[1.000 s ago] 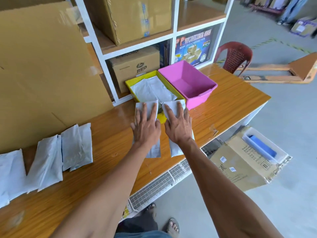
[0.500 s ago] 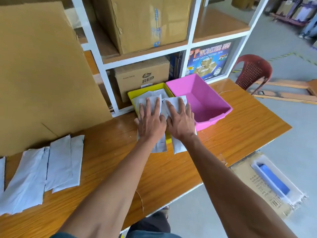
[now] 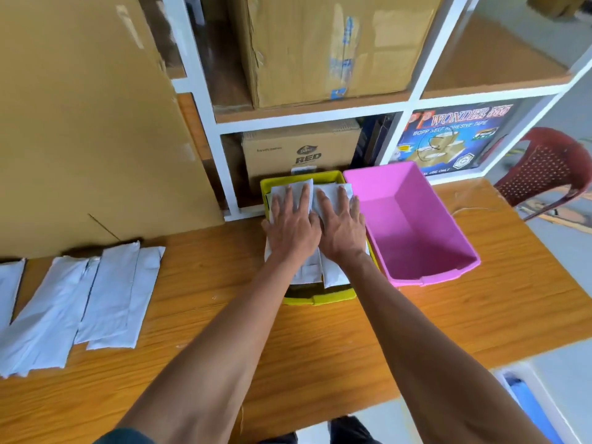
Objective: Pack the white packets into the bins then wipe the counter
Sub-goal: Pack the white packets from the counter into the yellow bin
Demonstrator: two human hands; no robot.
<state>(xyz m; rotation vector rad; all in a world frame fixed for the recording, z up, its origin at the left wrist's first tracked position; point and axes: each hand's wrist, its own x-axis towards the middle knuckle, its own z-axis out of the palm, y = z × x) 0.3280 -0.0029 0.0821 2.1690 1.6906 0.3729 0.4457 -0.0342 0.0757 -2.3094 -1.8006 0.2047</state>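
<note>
A row of white packets [image 3: 80,302] lies overlapping on the wooden counter [image 3: 480,315] at far left, below a leaning cardboard sheet [image 3: 80,123]. In the middle, the left hand [image 3: 293,224] and right hand [image 3: 342,229] lie flat side by side, fingers straight and slightly spread, each pressing a white packet down into the yellow bin [image 3: 320,298]. The left-hand packet [image 3: 307,272] and right-hand packet [image 3: 334,275] lie lengthwise in it. Touching its right side stands the pink bin [image 3: 416,225], with a red plastic chair [image 3: 551,165] beyond.
</note>
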